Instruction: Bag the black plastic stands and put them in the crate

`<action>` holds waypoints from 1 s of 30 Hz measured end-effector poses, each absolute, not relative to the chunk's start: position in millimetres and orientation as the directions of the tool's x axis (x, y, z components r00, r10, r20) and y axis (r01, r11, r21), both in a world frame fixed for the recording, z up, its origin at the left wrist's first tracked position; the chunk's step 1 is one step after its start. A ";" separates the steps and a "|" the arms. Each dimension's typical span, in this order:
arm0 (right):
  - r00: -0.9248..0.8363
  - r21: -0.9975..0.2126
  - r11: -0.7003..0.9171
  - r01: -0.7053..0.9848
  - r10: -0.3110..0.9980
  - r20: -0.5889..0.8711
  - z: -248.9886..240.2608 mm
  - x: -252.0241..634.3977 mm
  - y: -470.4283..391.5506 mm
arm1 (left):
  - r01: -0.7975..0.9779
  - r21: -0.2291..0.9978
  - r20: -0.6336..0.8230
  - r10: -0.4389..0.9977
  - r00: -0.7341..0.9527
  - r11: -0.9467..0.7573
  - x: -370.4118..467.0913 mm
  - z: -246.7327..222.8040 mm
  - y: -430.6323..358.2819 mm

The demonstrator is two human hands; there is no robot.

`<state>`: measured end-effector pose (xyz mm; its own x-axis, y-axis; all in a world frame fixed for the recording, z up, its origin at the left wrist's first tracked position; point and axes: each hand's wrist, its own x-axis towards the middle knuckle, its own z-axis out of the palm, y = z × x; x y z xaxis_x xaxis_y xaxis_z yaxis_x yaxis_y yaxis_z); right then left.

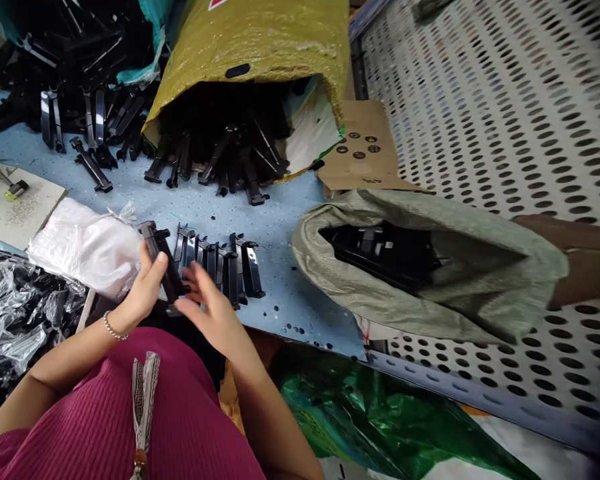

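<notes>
A long black plastic part (pixel 166 267) is gripped in my left hand (pixel 147 280), thumb on its face, tilted over the table's front edge. My right hand (pixel 210 310) is beside the part's lower end, fingers apart, and whether it touches the part is hard to tell. Just behind my hands, a row of similar black parts (pixel 233 270) lies side by side on the blue speckled table (pixel 290 293). More black parts (pixel 253 177) spill from the open mouth of a yellow sack (pixel 260 47) at the back.
A teal bag (pixel 153 40) with black parts is at the back left. White plastic bags (pixel 87 247) lie left of my hands. A grey-green sack (pixel 340 293) holding black pieces rests at the right, by a perforated metal panel (pixel 480 93). Wrapped parts (pixel 25 320) fill the lower left.
</notes>
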<state>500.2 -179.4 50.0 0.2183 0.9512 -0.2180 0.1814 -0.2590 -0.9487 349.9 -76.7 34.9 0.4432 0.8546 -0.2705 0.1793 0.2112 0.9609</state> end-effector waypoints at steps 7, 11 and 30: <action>0.133 -0.859 -0.374 -0.350 0.888 -0.441 41.7 490.3 -165.9 | 0.677 0.628 0.037 0.885 0.464 -0.382 277.4 32.0 -65.5; 0.082 -0.798 -0.347 -0.492 0.894 -0.440 40.4 484.3 -156.3 | 0.771 0.449 -0.048 0.850 0.525 -0.451 248.9 16.0 -48.1; -0.079 -0.647 -0.408 -0.644 0.877 -0.474 33.3 456.1 -136.7 | 0.549 0.836 -0.270 0.857 0.439 -0.018 236.1 26.5 -21.9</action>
<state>456.1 -136.7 33.3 -0.0791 0.8772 -0.4736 -0.6440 -0.4077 -0.6473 236.1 -21.9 26.5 0.4391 0.8570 -0.2698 0.5489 -0.0181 0.8357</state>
